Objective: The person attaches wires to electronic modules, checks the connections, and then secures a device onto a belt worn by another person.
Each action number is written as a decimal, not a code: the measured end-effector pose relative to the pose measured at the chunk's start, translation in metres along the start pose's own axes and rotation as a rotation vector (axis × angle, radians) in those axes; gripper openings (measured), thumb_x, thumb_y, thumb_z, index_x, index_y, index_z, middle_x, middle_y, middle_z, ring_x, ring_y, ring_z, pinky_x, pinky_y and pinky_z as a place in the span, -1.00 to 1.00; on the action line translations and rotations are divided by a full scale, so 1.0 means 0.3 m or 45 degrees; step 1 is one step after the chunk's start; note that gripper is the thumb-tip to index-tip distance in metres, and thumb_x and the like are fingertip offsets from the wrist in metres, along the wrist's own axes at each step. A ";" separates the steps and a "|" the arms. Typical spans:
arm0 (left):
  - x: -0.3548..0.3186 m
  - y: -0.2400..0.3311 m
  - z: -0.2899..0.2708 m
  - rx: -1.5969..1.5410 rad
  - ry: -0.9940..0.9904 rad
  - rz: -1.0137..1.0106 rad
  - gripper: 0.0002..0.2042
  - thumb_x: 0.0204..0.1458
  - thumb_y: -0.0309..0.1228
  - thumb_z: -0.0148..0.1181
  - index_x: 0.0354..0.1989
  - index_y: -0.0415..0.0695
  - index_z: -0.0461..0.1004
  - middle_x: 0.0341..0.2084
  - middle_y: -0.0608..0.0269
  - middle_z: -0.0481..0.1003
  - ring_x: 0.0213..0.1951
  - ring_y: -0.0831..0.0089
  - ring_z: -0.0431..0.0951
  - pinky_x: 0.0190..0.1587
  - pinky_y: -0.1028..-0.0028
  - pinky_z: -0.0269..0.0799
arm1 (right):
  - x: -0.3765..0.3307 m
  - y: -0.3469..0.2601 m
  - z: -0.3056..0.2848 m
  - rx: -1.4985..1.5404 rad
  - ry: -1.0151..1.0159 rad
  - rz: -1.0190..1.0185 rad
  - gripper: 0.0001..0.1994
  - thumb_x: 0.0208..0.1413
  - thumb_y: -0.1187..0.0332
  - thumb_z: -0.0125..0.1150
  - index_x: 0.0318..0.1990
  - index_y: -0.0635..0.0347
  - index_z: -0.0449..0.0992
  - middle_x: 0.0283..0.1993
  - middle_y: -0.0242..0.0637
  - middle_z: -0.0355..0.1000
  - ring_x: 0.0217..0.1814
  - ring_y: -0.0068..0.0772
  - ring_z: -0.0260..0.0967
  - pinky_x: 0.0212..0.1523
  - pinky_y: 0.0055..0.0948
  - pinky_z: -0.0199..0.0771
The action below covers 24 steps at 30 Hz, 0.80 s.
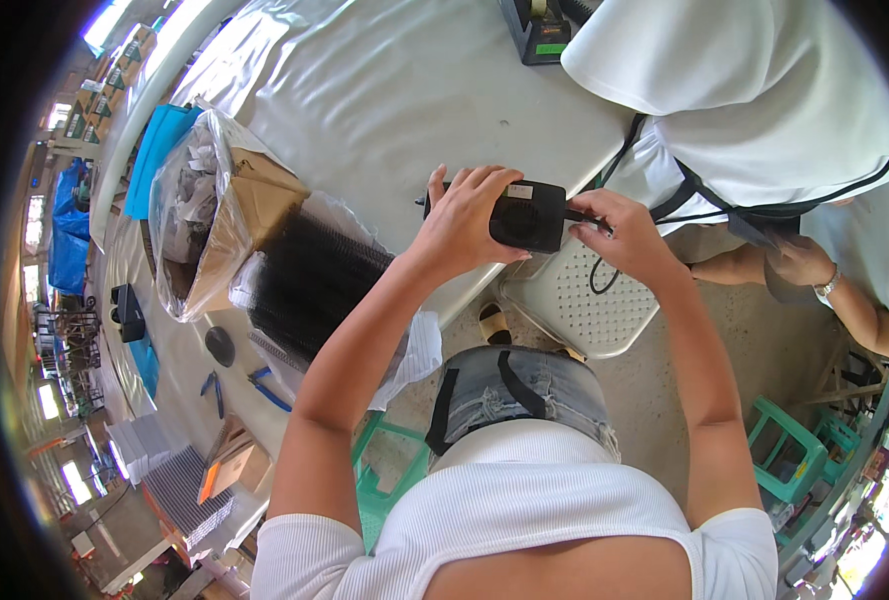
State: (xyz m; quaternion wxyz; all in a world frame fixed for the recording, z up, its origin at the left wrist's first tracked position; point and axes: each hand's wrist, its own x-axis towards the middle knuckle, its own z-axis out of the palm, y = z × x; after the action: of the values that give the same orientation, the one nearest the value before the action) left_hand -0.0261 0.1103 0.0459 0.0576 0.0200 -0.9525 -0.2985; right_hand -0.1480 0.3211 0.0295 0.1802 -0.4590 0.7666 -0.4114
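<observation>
Left hand (461,222), arm stretched forward, grasped the small black box-shaped device (527,216) from its left side, held over the worktop (384,100) edge. Right hand (619,232) pinched the device's black cable (596,275) at its right end, fingers clenched on it.

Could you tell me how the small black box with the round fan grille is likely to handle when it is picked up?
The black box looks rigid and probably light: the left hand grips it alone. Its thin black cord, pinched by the right hand, hangs in a loop and would likely flop.
</observation>
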 end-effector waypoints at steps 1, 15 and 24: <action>-0.001 -0.004 0.003 -0.002 0.006 -0.002 -0.20 -0.52 -0.25 0.50 0.07 -0.03 0.31 -0.03 0.26 0.38 0.11 0.25 0.30 0.25 -0.09 -0.22 | 0.003 -0.001 0.004 -0.069 0.029 -0.057 -0.67 -0.08 0.52 0.26 -0.09 0.27 0.43 -0.27 -0.22 0.43 -0.28 -0.34 0.42 -0.26 -0.47 0.42; 0.005 -0.017 0.012 -0.033 0.038 -0.004 -0.24 -0.52 -0.24 0.50 0.03 -0.05 0.36 -0.08 0.27 0.42 0.06 0.28 0.37 0.26 -0.10 -0.22 | 0.029 0.078 0.054 -0.305 0.121 -0.358 -0.77 -0.09 0.46 0.25 -0.24 0.21 0.41 -0.36 -0.22 0.39 -0.37 -0.15 0.41 -0.40 -0.31 0.43; 0.008 -0.024 0.012 -0.063 0.018 0.017 -0.20 -0.52 -0.21 0.51 0.06 -0.08 0.35 -0.06 0.20 0.41 0.06 0.24 0.38 0.29 -0.08 -0.24 | 0.048 0.087 0.046 -0.303 0.123 -0.484 -0.73 -0.18 0.50 0.29 -0.27 0.20 0.38 -0.46 -0.25 0.36 -0.48 -0.18 0.39 -0.50 -0.31 0.40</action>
State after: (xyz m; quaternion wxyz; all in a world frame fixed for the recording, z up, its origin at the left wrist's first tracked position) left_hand -0.0290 0.1064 0.0391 0.0667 0.0144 -0.9445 -0.3215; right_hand -0.1608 0.3086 0.0021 0.0072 -0.5930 0.7172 -0.3660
